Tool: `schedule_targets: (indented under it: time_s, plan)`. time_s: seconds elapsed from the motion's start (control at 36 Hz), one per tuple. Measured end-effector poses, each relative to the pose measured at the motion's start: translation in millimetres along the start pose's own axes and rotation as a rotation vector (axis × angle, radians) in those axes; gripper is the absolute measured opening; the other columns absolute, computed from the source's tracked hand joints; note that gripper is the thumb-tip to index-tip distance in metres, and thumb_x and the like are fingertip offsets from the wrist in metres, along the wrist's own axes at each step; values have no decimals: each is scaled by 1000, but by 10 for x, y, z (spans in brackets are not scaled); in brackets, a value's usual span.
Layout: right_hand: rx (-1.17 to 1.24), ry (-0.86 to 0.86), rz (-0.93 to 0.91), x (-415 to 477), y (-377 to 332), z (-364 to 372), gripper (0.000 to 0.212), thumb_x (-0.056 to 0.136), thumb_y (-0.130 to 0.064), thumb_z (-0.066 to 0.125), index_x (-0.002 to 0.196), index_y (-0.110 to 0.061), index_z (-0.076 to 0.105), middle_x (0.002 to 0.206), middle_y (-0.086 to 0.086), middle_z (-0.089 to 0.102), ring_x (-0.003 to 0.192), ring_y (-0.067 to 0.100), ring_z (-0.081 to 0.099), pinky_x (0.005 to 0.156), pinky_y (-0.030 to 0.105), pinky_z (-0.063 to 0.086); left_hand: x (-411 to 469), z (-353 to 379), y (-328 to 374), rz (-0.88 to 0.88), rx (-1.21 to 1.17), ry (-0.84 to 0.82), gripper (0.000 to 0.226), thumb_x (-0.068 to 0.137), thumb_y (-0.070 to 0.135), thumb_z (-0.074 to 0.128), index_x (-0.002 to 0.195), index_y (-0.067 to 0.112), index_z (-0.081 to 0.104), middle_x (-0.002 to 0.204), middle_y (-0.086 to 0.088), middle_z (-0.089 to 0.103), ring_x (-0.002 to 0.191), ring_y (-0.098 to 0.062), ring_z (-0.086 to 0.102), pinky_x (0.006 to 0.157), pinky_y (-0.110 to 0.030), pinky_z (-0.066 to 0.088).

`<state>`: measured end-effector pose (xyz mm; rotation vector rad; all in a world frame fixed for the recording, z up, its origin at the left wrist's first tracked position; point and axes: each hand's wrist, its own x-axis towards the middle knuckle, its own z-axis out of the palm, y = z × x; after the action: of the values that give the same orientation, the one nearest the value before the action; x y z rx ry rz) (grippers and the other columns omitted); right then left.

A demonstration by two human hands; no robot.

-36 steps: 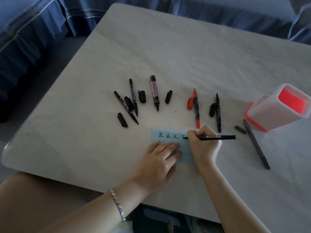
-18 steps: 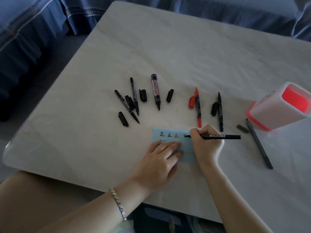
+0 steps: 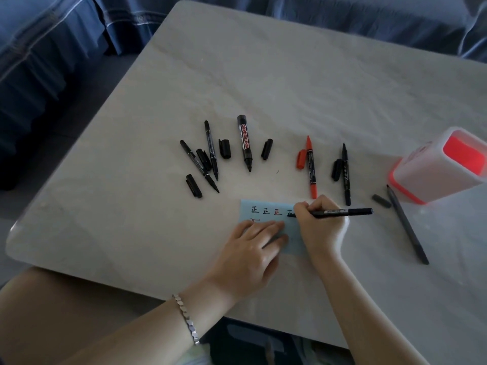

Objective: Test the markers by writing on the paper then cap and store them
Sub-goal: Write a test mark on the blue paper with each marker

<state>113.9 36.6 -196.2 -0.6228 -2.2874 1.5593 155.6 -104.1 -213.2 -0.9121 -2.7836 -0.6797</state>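
Head camera looking steeply down over a pale table (image 3: pixel 263 75).

A single wide-angle view is sitting above the near edge, facing forward and down; both forearms are entering from the bottom, the hands lying near and below centre, the table's far edge and blue fabric (image 3: pixel 52 48) are curving across the top.

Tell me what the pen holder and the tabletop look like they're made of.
Pen holder: probably plastic, its milky translucent walls glowing orange-red from an inner liner or base. Tabletop: pale with faint grey veining and a soft sheen, suggesting marble or sintered stone, though it could be a printed laminate.
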Motion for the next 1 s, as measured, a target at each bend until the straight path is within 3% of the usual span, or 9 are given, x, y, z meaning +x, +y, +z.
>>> schedule_targets:
  time_s: [0.17, 0.36, 0.44, 0.53, 0.58, 0.67, 0.78, 0.92, 1.0]
  plan:
    - [3, 79, 20, 2, 31, -38, 43, 69, 1, 59, 44, -19, 30, 36, -9, 36, 41, 5, 30, 43, 13, 25, 4, -5, 8, 11, 8, 19, 33, 83, 27, 47, 103, 18, 71, 118, -2, 66, 112, -13, 48, 95, -30, 31]
    - [99, 130, 36, 15, -25, -64, 32, 73, 4, 60, 52, -9, 39, 47, -4, 37, 44, 3, 35, 47, 12, 31, 1, 7, -4, 9, 0, 27, 32, 82, 27, 47, 101, 17, 71, 116, -2, 67, 110, -13, 49, 94, -29, 32]
    - [117, 134, 83, 36, -58, -96, 31, 78, -6, 63, 56, -14, 43, 53, 2, 45, 48, 5, 41, 54, 22, 38, -5, 14, 3, 4, -8, 30, 31, 80, 25, 48, 99, 18, 72, 115, -1, 67, 110, -13, 50, 94, -29, 32]
    - [162, 48, 167, 126, -153, -212, 29, 81, -19, 66, 59, -15, 48, 40, -6, 49, 35, 2, 43, 42, 12, 37, -19, 6, 10, 4, -16, 24, 29, 81, 24, 50, 100, 19, 71, 115, 1, 67, 108, -11, 54, 95, -28, 35]
    - [12, -35, 134, 264, -250, -332, 40, 83, -31, 64, 50, -13, 49, 32, -5, 47, 29, 3, 41, 40, 11, 36, -21, -11, 19, 5, -13, 6, 29, 81, 24, 49, 101, 19, 69, 115, 1, 67, 108, -12, 57, 95, -28, 36]
    - [-215, -112, 85, 549, -455, -498, 53, 87, -42, 54, 44, -13, 49, 39, 0, 49, 30, 4, 45, 47, 22, 38, -19, -32, 27, 0, -4, -12, 28, 82, 25, 48, 101, 19, 68, 116, 1, 66, 107, -13, 58, 95, -28, 36]
    - [-392, -267, 70, 866, -691, -532, 51, 85, -45, 57, 54, -4, 57, 28, -3, 45, 33, 10, 43, 49, 28, 36, -18, -19, 30, -6, -27, 4, 27, 82, 24, 49, 100, 18, 69, 115, 0, 67, 107, -12, 54, 94, -27, 36]
    - [-636, -446, -46, 952, -860, -136, 36, 85, -43, 59, 70, -10, 57, 55, 3, 55, 48, 19, 51, 46, 24, 37, -20, -20, 44, -11, -29, -15, 27, 81, 25, 50, 101, 20, 68, 115, 2, 66, 107, -12, 55, 94, -27, 35]
    - [-787, -450, -94, 945, -839, 169, 35, 87, -42, 54, 81, -9, 59, 73, 10, 62, 69, 31, 61, 55, 28, 42, -25, -26, 46, -21, -35, -23, 27, 81, 26, 51, 100, 21, 68, 116, 3, 66, 107, -11, 56, 94, -26, 35]
